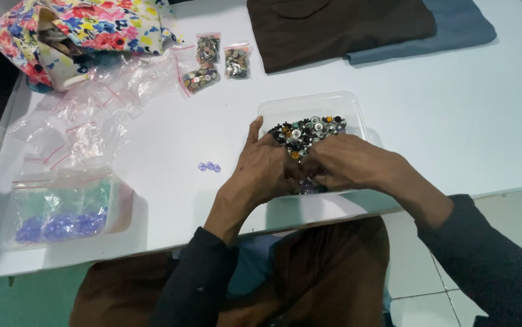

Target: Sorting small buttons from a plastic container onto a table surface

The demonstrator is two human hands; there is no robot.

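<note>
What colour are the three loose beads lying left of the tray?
Translucent purple-blue beads, seen in the head view.

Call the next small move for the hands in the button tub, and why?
Probably lift one purple button out and set it by the three purple buttons on the table. Both the left hand and right hand are digging in the mixed buttons of the clear tub, and a bag of purple buttons lies at left.

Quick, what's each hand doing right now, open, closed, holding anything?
Left hand: in the clear tub of mixed buttons, fingers curled; a grip cannot be told.
Right hand: same tub, fingers bent into the buttons; grip cannot be told.
</note>
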